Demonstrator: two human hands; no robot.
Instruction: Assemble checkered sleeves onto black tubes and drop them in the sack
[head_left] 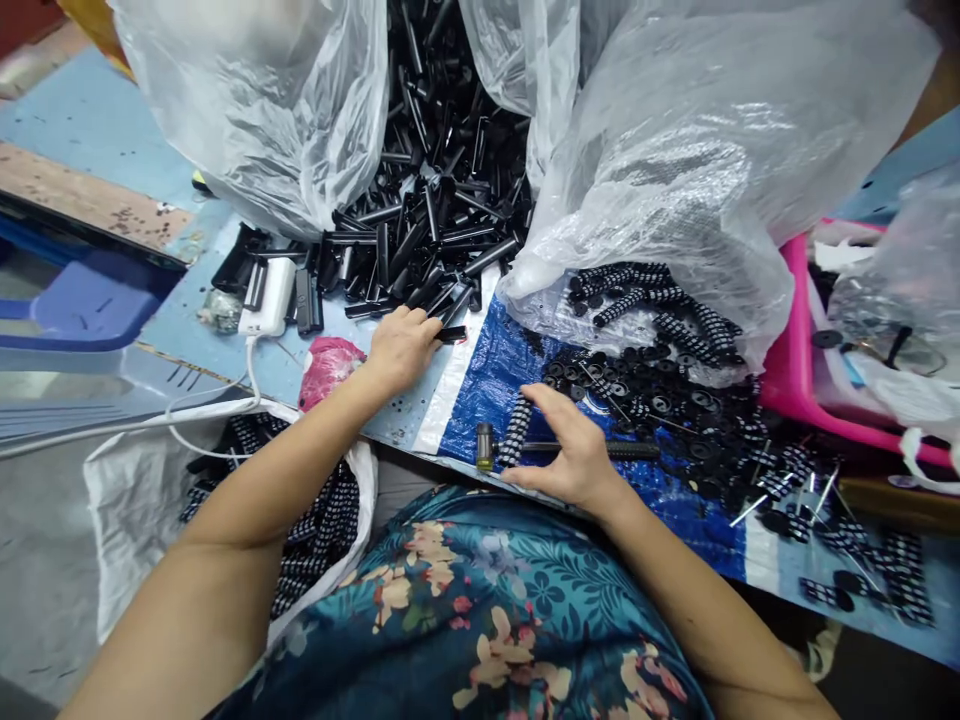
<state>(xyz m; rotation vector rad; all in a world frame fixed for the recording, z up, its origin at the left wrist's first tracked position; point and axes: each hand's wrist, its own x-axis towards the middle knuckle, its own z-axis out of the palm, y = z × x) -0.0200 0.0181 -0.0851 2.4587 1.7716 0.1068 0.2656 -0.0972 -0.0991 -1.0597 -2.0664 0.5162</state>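
My left hand (405,350) is at the near edge of a heap of glossy black plastic pieces (431,220). Its fingers are curled on one short black plastic piece (451,335) with a reddish end. Between thumb and forefinger, my right hand (574,455) spans a black-and-white dotted roller (517,430), end to end. That roller is above a hammer (485,448) lying on the blue sheet (480,390), its black handle passing behind my right hand. Black round caps (660,400) and thin metal rods are scattered to the right of this hand.
Dotted rollers spill from a clear plastic bag (675,170); another bag (262,110) stands at left. A pink bin (799,350) is at right. A white power strip (268,298) with a cable and a pink bundle (328,370) lie left. Below, a white sack (120,520) holds rollers.
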